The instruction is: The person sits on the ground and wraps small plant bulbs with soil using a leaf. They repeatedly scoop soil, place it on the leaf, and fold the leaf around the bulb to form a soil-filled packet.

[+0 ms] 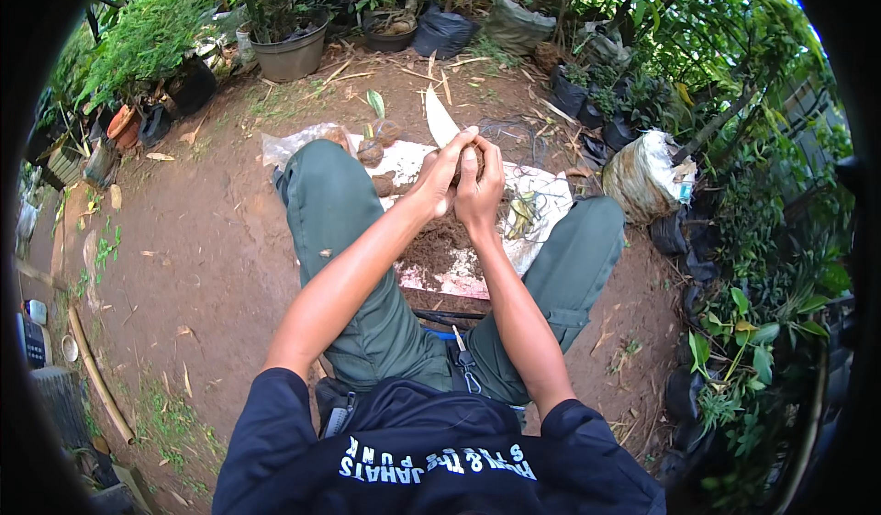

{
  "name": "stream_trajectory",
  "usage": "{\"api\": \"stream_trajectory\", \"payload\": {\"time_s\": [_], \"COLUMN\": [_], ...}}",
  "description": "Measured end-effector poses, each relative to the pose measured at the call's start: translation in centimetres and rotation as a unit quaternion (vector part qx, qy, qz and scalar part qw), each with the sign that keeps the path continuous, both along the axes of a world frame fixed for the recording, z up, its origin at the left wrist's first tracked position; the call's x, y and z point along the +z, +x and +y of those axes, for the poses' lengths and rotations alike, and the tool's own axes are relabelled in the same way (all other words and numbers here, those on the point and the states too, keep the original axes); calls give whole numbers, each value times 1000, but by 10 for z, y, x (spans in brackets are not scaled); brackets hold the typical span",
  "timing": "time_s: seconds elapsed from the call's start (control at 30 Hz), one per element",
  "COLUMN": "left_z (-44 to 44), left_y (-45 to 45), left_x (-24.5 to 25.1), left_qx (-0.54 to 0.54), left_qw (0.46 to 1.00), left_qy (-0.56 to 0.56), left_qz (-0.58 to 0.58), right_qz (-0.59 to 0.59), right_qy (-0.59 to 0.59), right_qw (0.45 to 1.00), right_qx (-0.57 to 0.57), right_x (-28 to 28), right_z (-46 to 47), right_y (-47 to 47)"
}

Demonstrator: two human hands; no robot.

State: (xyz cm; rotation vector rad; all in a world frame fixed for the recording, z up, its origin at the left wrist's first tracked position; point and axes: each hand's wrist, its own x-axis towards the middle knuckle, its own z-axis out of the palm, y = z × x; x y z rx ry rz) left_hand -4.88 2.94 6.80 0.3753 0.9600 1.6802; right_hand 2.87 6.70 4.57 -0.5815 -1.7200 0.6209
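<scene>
My left hand and my right hand are cupped together around a dark brown ball of soil or fibre, mostly hidden by the fingers. A broad pale leaf sticks up from between the hands and leans left. Under them, loose brown soil is heaped on a white, pink-stained sheet between my knees. Two round brown balls, one nearer and one behind it, sit past my left knee, and a small green leaf rises beside them.
Dark thread lies tangled at the sheet's far right. A clear plastic bag is at the far left. A large pot and black plant bags line the back. To the right stands a white sack planter.
</scene>
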Motion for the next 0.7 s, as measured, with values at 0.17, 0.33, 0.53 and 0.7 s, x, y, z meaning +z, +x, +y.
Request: {"api": "stream_trajectory", "payload": {"time_s": [0.17, 0.33, 0.53, 0.7], "left_z": [-2, 2, 5, 3], "left_y": [6, 5, 5, 5], "left_x": [-3, -9, -16, -15], "left_qx": [-12, 11, 29, 31], "left_qw": [997, 989, 986, 995], "left_qy": [14, -41, -30, -60], "left_qz": [80, 144, 164, 75], "right_qz": [20, 28, 22, 5], "right_qy": [-44, -8, -9, -61], "right_qw": [999, 999, 1000, 998], "right_qx": [3, -14, -12, 5], "right_x": [-4, -3, -3, -7], "right_z": [4, 4, 7, 5], "right_y": [5, 3, 4, 1]}}
